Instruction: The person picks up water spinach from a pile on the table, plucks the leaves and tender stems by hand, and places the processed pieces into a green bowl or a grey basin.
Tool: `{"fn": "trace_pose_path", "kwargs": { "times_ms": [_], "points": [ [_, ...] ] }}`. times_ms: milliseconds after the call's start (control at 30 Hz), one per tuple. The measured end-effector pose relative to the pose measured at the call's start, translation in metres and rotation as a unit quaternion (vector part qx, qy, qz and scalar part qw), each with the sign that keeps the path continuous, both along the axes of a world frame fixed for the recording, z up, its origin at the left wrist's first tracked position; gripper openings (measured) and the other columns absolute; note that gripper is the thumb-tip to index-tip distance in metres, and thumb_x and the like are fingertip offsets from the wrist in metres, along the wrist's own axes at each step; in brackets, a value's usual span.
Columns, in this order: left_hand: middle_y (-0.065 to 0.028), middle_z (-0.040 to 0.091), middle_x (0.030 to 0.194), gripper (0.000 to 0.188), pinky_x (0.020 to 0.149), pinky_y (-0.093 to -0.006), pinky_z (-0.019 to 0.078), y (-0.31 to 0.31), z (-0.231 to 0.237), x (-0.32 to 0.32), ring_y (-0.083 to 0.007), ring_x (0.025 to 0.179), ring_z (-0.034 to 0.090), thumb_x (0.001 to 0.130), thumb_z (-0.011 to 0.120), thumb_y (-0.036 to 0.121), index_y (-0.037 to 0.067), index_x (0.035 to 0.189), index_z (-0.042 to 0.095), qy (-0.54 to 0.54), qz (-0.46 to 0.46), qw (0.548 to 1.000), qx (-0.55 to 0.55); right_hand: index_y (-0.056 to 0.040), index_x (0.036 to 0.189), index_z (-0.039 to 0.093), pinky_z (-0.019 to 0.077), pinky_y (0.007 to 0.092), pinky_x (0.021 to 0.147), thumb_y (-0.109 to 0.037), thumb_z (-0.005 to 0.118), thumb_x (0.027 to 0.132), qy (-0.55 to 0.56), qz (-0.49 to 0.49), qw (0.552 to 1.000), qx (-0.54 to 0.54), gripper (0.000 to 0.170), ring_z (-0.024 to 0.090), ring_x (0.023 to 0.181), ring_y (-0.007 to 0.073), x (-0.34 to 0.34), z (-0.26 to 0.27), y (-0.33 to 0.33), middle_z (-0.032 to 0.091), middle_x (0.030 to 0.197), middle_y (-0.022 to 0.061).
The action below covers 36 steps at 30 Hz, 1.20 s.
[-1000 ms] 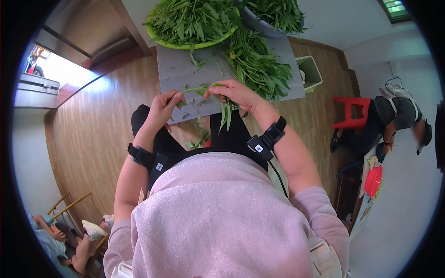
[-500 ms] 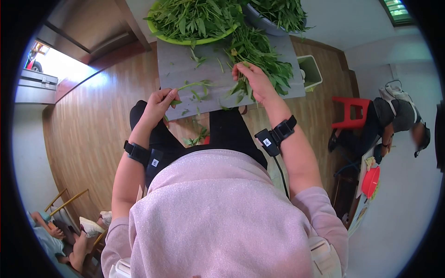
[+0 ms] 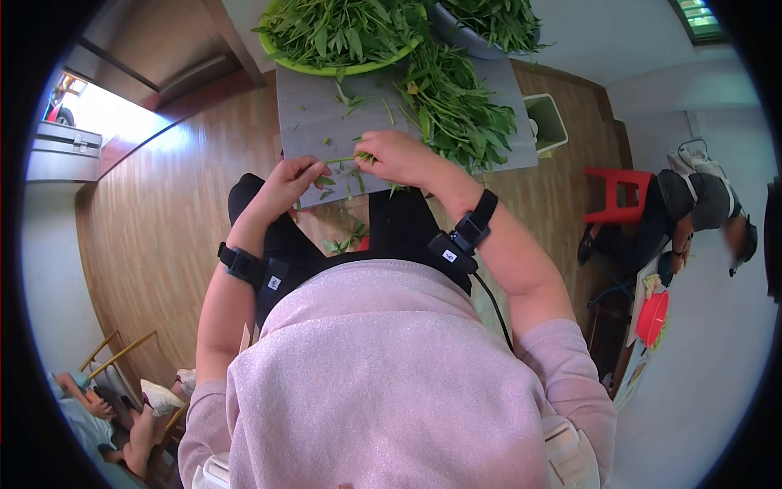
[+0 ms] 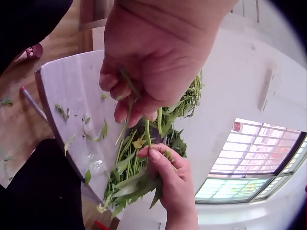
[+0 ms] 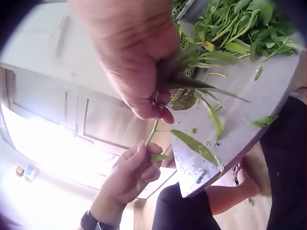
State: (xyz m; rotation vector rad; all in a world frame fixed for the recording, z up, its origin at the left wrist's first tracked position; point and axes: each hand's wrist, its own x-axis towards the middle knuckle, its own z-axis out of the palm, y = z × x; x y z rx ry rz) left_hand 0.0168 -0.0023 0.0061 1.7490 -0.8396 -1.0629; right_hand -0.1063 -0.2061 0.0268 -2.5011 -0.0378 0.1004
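A thin green stem of water spinach point(image 5: 152, 132) stretches between the two hands, low over the near part of the table. My left hand point(image 3: 285, 186) pinches one end between thumb and fingers; in the left wrist view, more stem pieces poke out from its curled fingers. My right hand point(image 3: 399, 159) grips the other end, and long narrow leaves point(image 5: 216, 86) stick out from its fist in the right wrist view. Just beyond the right hand lies a loose pile of water spinach point(image 3: 464, 110) on the grey table point(image 3: 314, 106).
Heaped greens fill a lime-green basin point(image 3: 338, 70) and a grey-blue basin point(image 3: 476, 55) at the far edge. Leaf scraps dot the table and floor. A pale bin point(image 3: 546, 122) stands right of it; a red stool point(image 3: 615, 196) and seated people are farther off.
The right hand first left the stem and reached right toward the pile, then came back beside the left hand and took hold of the stem again. The left hand stayed nearly still.
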Motion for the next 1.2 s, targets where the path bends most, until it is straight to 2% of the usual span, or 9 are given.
{"fn": "trace_pose_path", "kwargs": {
  "times_ms": [233, 333, 400, 533, 667, 733, 867, 1000, 1200],
  "points": [
    [0.0015, 0.053, 0.069, 0.024, 0.060, -0.0193, 0.0366, 0.001, 0.005, 0.005, -0.0048, 0.069, 0.047, 0.094, 0.049, 0.020, 0.001, 0.088, 0.063, 0.027, 0.003, 0.999, 0.019, -0.0041, 0.083, 0.063, 0.0434, 0.0368, 0.062, -0.024, 0.056, 0.081, -0.051, -0.063, 0.988, 0.134, 0.021, 0.057, 0.070, 0.0268, -0.005, -0.008, -0.006, 0.059, 0.080, 0.0120],
    [0.0022, 0.052, 0.070, 0.023, 0.059, -0.0200, 0.0362, -0.002, 0.001, 0.005, -0.0052, 0.066, 0.046, 0.094, 0.049, 0.019, 0.001, 0.088, 0.063, 0.008, 0.006, 1.000, 0.000, -0.0045, 0.082, 0.063, 0.0401, 0.0285, 0.058, -0.023, 0.057, 0.083, 0.032, -0.171, 0.944, 0.279, 0.019, 0.051, 0.065, 0.0131, -0.012, 0.000, -0.011, 0.060, 0.082, 0.0040],
    [0.0028, 0.053, 0.070, 0.023, 0.058, -0.0199, 0.0358, 0.001, -0.005, 0.009, -0.0049, 0.065, 0.045, 0.094, 0.050, 0.019, 0.002, 0.088, 0.063, 0.023, 0.046, 0.999, -0.004, -0.0059, 0.089, 0.063, 0.0334, 0.0196, 0.058, -0.021, 0.055, 0.090, -0.014, -0.288, 0.862, 0.417, 0.018, 0.042, 0.067, 0.0043, -0.021, 0.014, -0.021, 0.054, 0.078, -0.0046],
    [0.0033, 0.053, 0.071, 0.021, 0.058, -0.0196, 0.0355, 0.004, 0.010, 0.020, -0.0043, 0.065, 0.044, 0.093, 0.051, 0.018, 0.002, 0.089, 0.064, 0.078, 0.122, 0.989, -0.005, -0.0049, 0.090, 0.061, 0.0340, 0.0189, 0.061, -0.021, 0.054, 0.091, -0.084, -0.322, 0.813, 0.478, 0.018, 0.041, 0.066, 0.0052, -0.043, 0.012, -0.046, 0.054, 0.078, -0.0039],
    [0.0033, 0.056, 0.078, 0.020, 0.065, -0.0192, 0.0392, -0.021, 0.041, 0.058, -0.0035, 0.070, 0.047, 0.092, 0.053, 0.016, 0.000, 0.096, 0.064, -0.077, 0.207, 0.956, -0.194, -0.0048, 0.092, 0.059, 0.0360, 0.0201, 0.063, -0.023, 0.052, 0.093, -0.077, -0.356, 0.797, 0.482, 0.019, 0.043, 0.069, 0.0055, -0.074, -0.001, -0.056, 0.056, 0.076, -0.0020],
    [0.0002, 0.058, 0.092, 0.020, 0.073, -0.0209, 0.0430, -0.048, 0.069, 0.096, -0.0057, 0.078, 0.053, 0.092, 0.054, 0.016, -0.001, 0.098, 0.063, -0.267, 0.200, 0.910, -0.246, -0.0054, 0.091, 0.059, 0.0362, 0.0198, 0.063, -0.023, 0.052, 0.093, -0.085, -0.346, 0.792, 0.497, 0.019, 0.044, 0.069, 0.0056, -0.084, 0.002, -0.057, 0.055, 0.074, -0.0018],
    [-0.0105, 0.058, 0.108, 0.022, 0.085, -0.0293, 0.0442, -0.120, 0.120, 0.140, -0.0205, 0.096, 0.058, 0.087, 0.059, 0.015, 0.002, 0.104, 0.063, -0.372, 0.209, 0.883, -0.197, -0.0050, 0.090, 0.057, 0.0360, 0.0204, 0.063, -0.021, 0.050, 0.094, -0.068, -0.383, 0.717, 0.578, 0.018, 0.044, 0.065, 0.0067, -0.104, 0.004, -0.058, 0.050, 0.069, -0.0020],
    [-0.0153, 0.054, 0.118, 0.028, 0.093, -0.0395, 0.0407, -0.165, 0.099, 0.155, -0.0343, 0.111, 0.050, 0.084, 0.061, 0.015, 0.006, 0.110, 0.060, -0.510, 0.160, 0.821, -0.199, -0.0033, 0.090, 0.056, 0.0350, 0.0209, 0.059, -0.021, 0.050, 0.094, -0.071, -0.398, 0.718, 0.566, 0.019, 0.042, 0.063, 0.0069, -0.121, -0.007, -0.071, 0.046, 0.066, -0.0030],
    [-0.0136, 0.052, 0.124, 0.033, 0.095, -0.0395, 0.0400, -0.176, 0.055, 0.149, -0.0334, 0.113, 0.048, 0.086, 0.055, 0.008, 0.008, 0.118, 0.055, -0.574, 0.076, 0.794, -0.184, -0.0028, 0.089, 0.056, 0.0338, 0.0218, 0.055, -0.024, 0.051, 0.094, -0.099, -0.481, 0.747, 0.447, 0.022, 0.042, 0.061, 0.0056, -0.113, 0.039, -0.118, 0.045, 0.063, -0.0021]
  ]
}}
